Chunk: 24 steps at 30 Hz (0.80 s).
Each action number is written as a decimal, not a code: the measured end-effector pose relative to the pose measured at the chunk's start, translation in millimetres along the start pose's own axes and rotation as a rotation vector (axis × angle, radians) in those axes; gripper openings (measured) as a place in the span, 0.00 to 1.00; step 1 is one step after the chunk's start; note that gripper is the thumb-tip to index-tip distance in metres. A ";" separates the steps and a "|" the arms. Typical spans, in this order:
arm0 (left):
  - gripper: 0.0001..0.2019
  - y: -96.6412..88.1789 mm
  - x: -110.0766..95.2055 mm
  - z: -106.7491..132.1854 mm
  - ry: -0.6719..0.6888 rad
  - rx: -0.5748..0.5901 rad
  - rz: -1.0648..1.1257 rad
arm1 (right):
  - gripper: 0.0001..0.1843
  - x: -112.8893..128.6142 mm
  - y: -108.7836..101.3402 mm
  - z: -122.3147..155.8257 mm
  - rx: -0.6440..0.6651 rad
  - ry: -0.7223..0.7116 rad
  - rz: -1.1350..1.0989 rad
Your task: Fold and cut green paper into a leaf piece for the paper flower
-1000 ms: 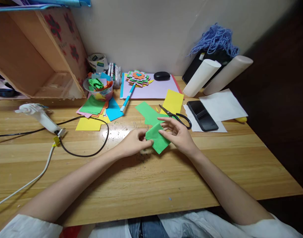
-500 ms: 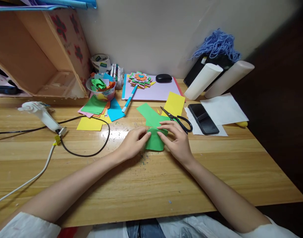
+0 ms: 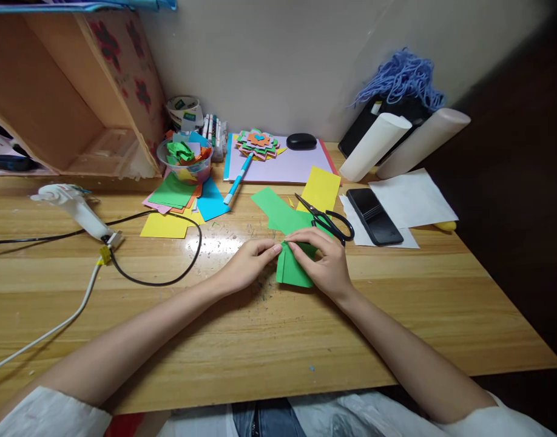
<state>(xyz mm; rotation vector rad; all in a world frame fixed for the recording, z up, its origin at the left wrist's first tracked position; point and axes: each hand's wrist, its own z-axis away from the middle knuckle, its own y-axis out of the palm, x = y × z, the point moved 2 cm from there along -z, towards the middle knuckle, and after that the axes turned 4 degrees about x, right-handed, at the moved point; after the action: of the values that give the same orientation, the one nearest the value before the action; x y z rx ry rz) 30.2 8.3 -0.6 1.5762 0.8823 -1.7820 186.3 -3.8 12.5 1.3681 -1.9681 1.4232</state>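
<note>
A green piece of paper (image 3: 295,272) with a crease down its left part is held between my two hands above the wooden table. My left hand (image 3: 251,262) pinches its upper left corner with thumb and fingertips. On the other side, my right hand (image 3: 324,261) grips the top and right side between thumb and fingers. Just beyond my hands lies another green sheet (image 3: 270,207). Black-handled scissors (image 3: 326,220) rest on it and on a yellow sheet (image 3: 323,185), close to my right fingers.
Left, a white glue gun (image 3: 76,209) trails a black cable (image 3: 201,249). A tub of paper scraps (image 3: 187,164) stands behind stacked coloured paper (image 3: 169,193). A layered paper flower (image 3: 257,145) and blue marker (image 3: 239,179) are at the back. A phone (image 3: 374,216) and white rolls (image 3: 376,145) are right.
The green paper has turned and shifted slightly right and toward me, and its crease now shows. My left fingertips have moved a little right along with it.
</note>
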 end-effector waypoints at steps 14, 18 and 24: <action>0.14 -5.0 -1.4 0.1 -0.003 -0.070 -0.258 | 0.08 -5.7 -5.1 1.0 0.060 -0.449 0.306; 0.14 -5.0 -2.1 0.2 -0.039 -0.059 -0.182 | 0.07 -0.1 -6.4 0.4 0.059 -0.550 0.408; 0.15 -5.6 -0.4 0.1 -0.084 -0.059 -0.036 | 0.09 0.8 -6.3 1.6 0.073 -0.628 0.487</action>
<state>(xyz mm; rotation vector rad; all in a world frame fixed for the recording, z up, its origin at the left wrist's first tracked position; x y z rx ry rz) 25.7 11.6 0.3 1.4464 0.9200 -1.8171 191.7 -5.8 15.7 1.5770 -2.8310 1.3663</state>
